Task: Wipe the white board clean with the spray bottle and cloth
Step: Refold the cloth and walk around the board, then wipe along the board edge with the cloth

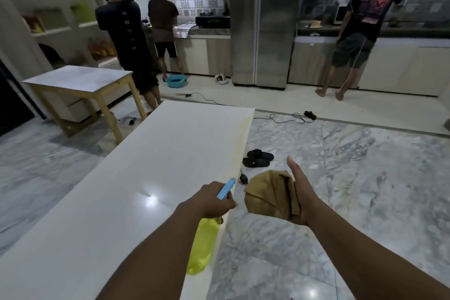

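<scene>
Your left hand point(211, 198) grips spray bottle point(204, 246) neck over white board point(136, 168) right edge. Your right hand point(303, 198) clutches cloth point(267, 196), thumb up, just right of board edge, above marble floor point(365, 178).

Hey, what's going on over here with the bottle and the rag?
A person is cleaning a long white board. Their left hand grips a yellow spray bottle, its blue nozzle pointing along the board's right edge, where a yellowish smear shows. Their right hand holds a bunched brown cloth beside the board, over the floor. Other people stand at the kitchen counters behind.
</scene>
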Demonstrator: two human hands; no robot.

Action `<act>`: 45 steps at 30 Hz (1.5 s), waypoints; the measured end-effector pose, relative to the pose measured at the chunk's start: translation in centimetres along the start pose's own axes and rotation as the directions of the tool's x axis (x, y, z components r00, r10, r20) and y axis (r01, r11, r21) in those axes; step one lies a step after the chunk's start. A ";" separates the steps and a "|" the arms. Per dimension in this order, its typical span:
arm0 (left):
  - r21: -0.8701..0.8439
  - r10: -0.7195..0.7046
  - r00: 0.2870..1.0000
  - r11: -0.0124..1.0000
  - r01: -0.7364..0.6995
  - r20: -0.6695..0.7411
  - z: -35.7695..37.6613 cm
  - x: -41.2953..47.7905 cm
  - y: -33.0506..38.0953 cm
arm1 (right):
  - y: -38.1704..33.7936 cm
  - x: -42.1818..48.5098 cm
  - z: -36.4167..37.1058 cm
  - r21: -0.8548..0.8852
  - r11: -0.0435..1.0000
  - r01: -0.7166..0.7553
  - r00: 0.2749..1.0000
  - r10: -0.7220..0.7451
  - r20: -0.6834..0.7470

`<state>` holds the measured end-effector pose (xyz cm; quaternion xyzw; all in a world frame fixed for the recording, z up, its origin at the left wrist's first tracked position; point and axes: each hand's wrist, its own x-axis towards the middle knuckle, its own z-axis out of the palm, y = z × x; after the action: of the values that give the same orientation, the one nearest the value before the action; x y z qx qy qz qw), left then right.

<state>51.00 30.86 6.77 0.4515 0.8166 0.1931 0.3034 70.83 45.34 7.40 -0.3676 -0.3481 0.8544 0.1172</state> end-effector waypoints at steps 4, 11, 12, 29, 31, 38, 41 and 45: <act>0.008 -0.050 0.998 0.999 0.050 -0.029 -1.3 5.7 2.7 | -5.8 4.7 -3.1 -0.047 0.999 -0.003 0.998 0.006 0.061; -0.064 -0.117 0.990 0.992 0.112 -0.074 -3.3 14.3 5.7 | -14.9 15.7 -6.3 -0.077 0.997 -0.001 0.998 0.006 0.067; -0.076 -0.136 0.988 0.989 0.131 -0.074 -3.5 15.7 5.6 | -15.5 17.7 -6.9 -0.078 0.997 -0.024 0.998 0.029 0.060; -0.247 -0.271 0.962 0.934 0.259 -0.016 -10.7 40.1 5.0 | -29.4 45.1 -9.1 -0.461 0.848 -0.260 0.965 0.208 -0.162; -0.269 -0.284 0.958 0.926 0.266 -0.028 -11.3 41.5 4.7 | -31.0 47.4 -8.2 -0.540 0.814 -0.214 0.975 0.144 -0.169; -0.298 -0.447 0.894 0.854 0.426 -0.002 -11.7 48.0 3.7 | -37.5 59.4 -5.1 -0.847 0.506 0.165 0.978 -0.194 0.075; -0.282 -0.493 0.870 0.837 0.469 -0.019 -12.3 50.5 3.6 | -38.6 65.2 -6.0 -0.943 0.133 0.304 0.923 -0.286 0.257; -0.277 -0.534 0.844 0.819 0.502 -0.051 -11.9 52.3 3.8 | -36.9 71.8 -8.0 -0.893 -0.214 0.397 0.908 -0.050 0.416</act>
<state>24.04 77.00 1.05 0.1566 0.8946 0.2335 0.3473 24.05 109.11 -10.56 -0.1546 -0.9420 0.2835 -0.0914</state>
